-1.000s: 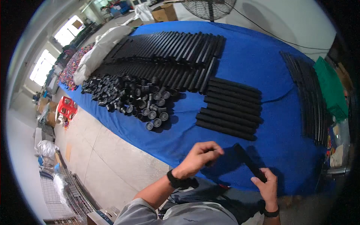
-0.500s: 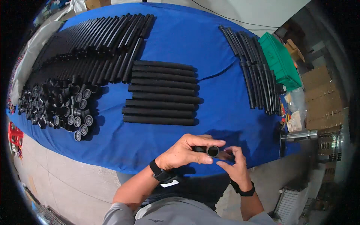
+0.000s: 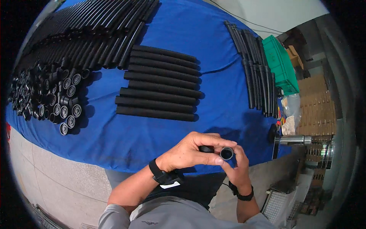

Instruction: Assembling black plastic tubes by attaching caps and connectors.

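Note:
Above the table's near edge, my left hand point(image 3: 187, 150) pinches a black pipe fitting point(image 3: 226, 154) between thumb and fingers. Its round, hollow end with a paler rim faces up toward me. Another dark part point(image 3: 206, 149) shows within the left hand's grip; whether it is the same piece, I cannot tell. My right hand point(image 3: 239, 164) closes on the fitting's right side, thumb and forefinger against its rim. At the left lies a heap of similar black fittings point(image 3: 64, 111), some with ringed round faces. Several black foam-like tubes point(image 3: 158, 101) lie in a row beyond my hands.
Long black tubes point(image 3: 110, 42) fill the far left of the blue cloth point(image 3: 183, 26). Jointed black rods point(image 3: 259, 76) lie at the right, beside a green crate point(image 3: 280, 65). A metal cylinder point(image 3: 295, 140) juts out at the right edge. Stacked cardboard point(image 3: 316, 99) stands beyond.
My right hand has closed in from apart to touch the fitting's round end. The fitting sits slightly farther right in view. The whole view has shifted and tilted a little.

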`<state>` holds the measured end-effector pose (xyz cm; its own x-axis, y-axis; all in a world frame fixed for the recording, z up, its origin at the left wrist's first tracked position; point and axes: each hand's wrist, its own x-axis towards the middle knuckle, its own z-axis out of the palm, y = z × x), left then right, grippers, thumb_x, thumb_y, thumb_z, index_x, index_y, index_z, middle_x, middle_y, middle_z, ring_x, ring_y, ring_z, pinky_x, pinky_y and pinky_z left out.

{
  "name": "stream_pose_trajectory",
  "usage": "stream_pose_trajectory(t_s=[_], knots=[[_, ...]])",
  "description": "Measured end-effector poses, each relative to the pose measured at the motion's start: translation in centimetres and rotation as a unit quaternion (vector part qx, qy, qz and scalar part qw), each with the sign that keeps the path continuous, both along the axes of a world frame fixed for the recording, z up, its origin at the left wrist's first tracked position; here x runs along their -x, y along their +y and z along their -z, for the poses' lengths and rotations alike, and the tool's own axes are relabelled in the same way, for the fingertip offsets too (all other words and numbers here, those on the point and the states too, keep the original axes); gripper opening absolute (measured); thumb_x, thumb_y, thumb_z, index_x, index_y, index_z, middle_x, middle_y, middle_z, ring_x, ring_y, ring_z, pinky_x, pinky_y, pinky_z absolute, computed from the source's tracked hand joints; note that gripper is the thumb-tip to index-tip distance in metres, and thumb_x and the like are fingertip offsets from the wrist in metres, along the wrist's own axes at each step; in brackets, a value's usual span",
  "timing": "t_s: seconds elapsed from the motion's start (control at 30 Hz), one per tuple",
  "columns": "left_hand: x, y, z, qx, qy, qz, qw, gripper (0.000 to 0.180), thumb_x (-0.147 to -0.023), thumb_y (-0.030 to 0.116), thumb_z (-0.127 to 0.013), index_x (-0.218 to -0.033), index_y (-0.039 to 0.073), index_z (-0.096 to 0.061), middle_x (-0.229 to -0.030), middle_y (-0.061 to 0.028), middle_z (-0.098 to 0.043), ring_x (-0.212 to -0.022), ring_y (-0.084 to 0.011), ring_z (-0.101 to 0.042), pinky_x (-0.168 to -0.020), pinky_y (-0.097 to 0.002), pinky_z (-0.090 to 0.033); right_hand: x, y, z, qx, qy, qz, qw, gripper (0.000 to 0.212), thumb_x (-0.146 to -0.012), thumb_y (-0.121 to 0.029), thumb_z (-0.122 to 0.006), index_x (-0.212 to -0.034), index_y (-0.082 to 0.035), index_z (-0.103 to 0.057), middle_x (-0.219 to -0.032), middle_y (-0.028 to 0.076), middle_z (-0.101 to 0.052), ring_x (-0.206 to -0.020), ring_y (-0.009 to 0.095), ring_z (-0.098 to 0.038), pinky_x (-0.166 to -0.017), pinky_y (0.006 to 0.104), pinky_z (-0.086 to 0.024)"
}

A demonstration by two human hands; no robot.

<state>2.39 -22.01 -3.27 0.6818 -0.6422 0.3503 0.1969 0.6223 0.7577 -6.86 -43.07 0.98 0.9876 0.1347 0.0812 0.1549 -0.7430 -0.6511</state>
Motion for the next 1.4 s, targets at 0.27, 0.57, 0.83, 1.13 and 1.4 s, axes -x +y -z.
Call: stream_pose_trajectory(t_s=[0.27, 0.57, 0.83, 1.13, 1.4], knots=[[1.0, 0.0, -1.1, -0.008, 0.060, -0.001, 0.998, 0.052, -0.080, 0.010, -0.077, -0.128, 0.004, -0.061, -0.083, 0.0004, -0.057, -0.077, -0.0087, -0.050, -0.070, -0.0245, -0.041, -0.4, 2.0, -1.5, 0.125, -0.091, 0.005, 0.988, 0.034, -0.074, -0.005, -0.076, -0.104, 0.001, -0.062, -0.104, 0.015, -0.059, -0.094, 0.029, -0.058, -0.081, 0.0360, -0.047], [3.7, 0.1, 0.0, -0.171, 0.199, -0.131, 0.956, 0.031, -0.092, 0.004, -0.060, -0.123, 0.003, -0.062, -0.078, 0.0005, -0.058, -0.065, -0.0074, -0.053, -0.060, -0.0228, -0.045, 0.4, -0.6, -1.9, -0.614, 0.019, 0.188, 0.767, 0.022, -0.089, -0.007, -0.063, -0.111, -0.004, -0.059, -0.108, 0.009, -0.062, -0.100, 0.022, -0.061, -0.087, 0.0394, -0.053], [5.4, -2.4, -0.9, -0.109, 0.040, -0.074, 0.991, 0.050, -0.083, -0.003, -0.069, -0.131, 0.007, -0.059, -0.119, -0.0073, -0.064, -0.107, -0.0153, -0.060, -0.093, -0.0287, -0.046, 2.9, 0.0, 3.3, -0.802, 0.200, 0.232, 0.513, 0.036, -0.095, -0.031, -0.061, -0.120, -0.006, -0.057, -0.119, 0.009, -0.063, -0.107, 0.020, -0.061, -0.090, 0.0350, -0.052], [5.9, -1.7, -1.0, -0.140, 0.093, -0.062, 0.984, 0.048, -0.083, 0.003, -0.073, -0.129, 0.005, -0.060, -0.121, -0.0065, -0.063, -0.107, -0.0122, -0.058, -0.093, -0.0274, -0.046, 2.9, 1.8, 3.2, -0.800, 0.200, 0.206, 0.527, 0.035, -0.095, -0.029, -0.060, -0.122, -0.006, -0.058, -0.121, 0.008, -0.062, -0.117, 0.021, -0.055, -0.101, 0.0378, -0.044], [6.3, -0.7, -1.2, -0.145, 0.127, -0.109, 0.975, 0.047, -0.084, 0.006, -0.075, -0.128, 0.004, -0.060, -0.099, 0.0005, -0.062, -0.086, -0.0065, -0.055, -0.078, -0.0230, -0.047, 2.6, 2.1, 5.2, -0.802, 0.197, 0.192, 0.530, 0.036, -0.094, -0.033, -0.062, -0.121, -0.010, -0.060, -0.121, 0.006, -0.063, -0.116, 0.021, -0.056, -0.103, 0.0376, -0.041]])
